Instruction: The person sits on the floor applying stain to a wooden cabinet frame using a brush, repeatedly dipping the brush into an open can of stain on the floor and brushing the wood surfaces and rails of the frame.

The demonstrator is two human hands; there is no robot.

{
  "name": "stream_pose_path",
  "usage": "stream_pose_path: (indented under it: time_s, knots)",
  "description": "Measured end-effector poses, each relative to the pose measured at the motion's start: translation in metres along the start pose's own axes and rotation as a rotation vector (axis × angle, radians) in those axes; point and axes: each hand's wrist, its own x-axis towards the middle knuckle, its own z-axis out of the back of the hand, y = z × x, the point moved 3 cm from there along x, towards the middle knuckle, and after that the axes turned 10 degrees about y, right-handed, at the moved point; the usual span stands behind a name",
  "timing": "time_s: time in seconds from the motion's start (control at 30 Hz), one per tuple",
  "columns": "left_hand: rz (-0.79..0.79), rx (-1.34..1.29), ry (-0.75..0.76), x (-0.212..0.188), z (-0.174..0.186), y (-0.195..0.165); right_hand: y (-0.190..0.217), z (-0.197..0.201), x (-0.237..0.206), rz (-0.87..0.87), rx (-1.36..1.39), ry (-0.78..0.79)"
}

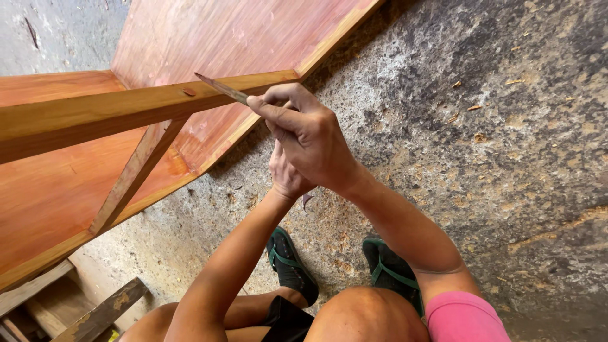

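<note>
Reddish-brown stain already covers the wooden shelf unit: its back panel, side boards and the front rail all carry an even warm colour, so most of the finishing looks done. What seems left, as a judgement, is detail work on the front rail, where a small dark spot sits just beside the tool's tip.

The right hand is clenched around a thin pointed stick, pinched between thumb and fingers, its tip resting on or just above the rail's top edge; whether it touches cannot be told. The left hand sits beneath the right, mostly hidden, so its grip cannot be told; it seems to steady the wrist.

No pot, tin or other container shows, so where any stain or filler comes from is out of view. Below lie the rough concrete floor and the person's dark sandals.
</note>
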Motion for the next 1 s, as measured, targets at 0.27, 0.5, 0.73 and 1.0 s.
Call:
stream_pose_path:
  time_s: [0.27,0.5,0.73,1.0]
  knots:
    - [0.168,-0.237,0.172,-0.007,-0.019,0.012,0.004,-0.008,0.000,-0.056,0.030,0.047]
    - [0.052,-0.003,0.080,-0.006,-0.006,0.005,0.010,-0.003,0.008,-0.063,0.035,0.021]
    - [0.106,-0.043,0.225,-0.006,0.000,-0.006,0.037,0.007,-0.046,-0.040,0.166,0.022]
    - [-0.038,-0.221,0.360,-0.020,0.044,0.009,0.037,0.011,-0.169,-0.617,0.189,0.059]
